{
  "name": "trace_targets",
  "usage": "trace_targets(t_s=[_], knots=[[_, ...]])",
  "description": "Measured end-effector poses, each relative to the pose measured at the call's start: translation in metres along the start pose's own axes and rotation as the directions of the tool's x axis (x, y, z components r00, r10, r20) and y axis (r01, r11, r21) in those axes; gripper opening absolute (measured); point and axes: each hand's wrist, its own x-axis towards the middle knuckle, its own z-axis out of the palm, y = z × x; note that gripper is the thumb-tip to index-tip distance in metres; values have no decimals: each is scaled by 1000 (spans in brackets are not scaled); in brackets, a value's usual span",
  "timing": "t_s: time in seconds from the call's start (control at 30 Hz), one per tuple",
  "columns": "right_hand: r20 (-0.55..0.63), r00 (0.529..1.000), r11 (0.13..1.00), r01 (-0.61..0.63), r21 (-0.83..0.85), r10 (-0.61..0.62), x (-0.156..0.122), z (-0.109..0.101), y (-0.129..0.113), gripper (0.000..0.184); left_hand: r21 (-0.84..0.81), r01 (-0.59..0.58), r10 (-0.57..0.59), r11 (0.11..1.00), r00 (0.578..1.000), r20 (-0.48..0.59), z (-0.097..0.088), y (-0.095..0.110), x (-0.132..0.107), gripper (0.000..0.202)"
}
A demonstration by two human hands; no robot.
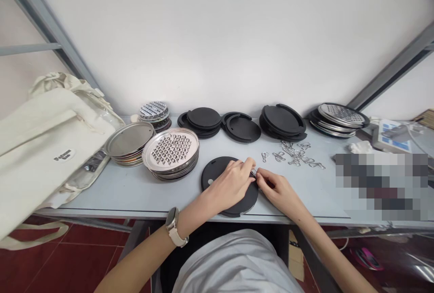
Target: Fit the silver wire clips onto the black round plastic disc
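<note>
A black round disc (217, 172) lies flat near the table's front edge. My left hand (230, 183) rests on top of it, fingers curled and pinching at its right rim. My right hand (276, 190) meets it there, fingertips pinched on a small metal clip (253, 173) at the disc's edge. Most of the clip is hidden between the fingers. A loose pile of wire clips (293, 153) lies just beyond my right hand.
Stacks of perforated metal grater discs (171, 150) and plain metal discs (129, 141) stand at the left, more grater discs (341, 119) at the back right. Black disc stacks (242, 125) line the wall. A white cloth bag (44, 139) covers the left end.
</note>
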Motion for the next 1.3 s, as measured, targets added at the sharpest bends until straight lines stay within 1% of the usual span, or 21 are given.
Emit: trace_targets(t_s=[0.2,0.4,0.63,0.9,1.3], knots=[[19,1000,1000,-21,7,21,1,1,0,31,-18,-15,14,1000,1000,-27,1,-2,0,20],[35,999,999,-36,9,36,0,1,0,31,-31,-37,37,999,999,-7,0,-1,0,17],[40,998,999,-51,13,50,-2,1,-2,32,2,-81,81,997,997,-7,-2,-1,1,20],[34,998,996,-59,66,57,-2,2,1,32,40,-95,94,995,996,7,-2,-1,2,21],[31,997,988,-75,135,71,-2,4,6,32,46,-98,98,994,995,9,-3,0,2,20]])
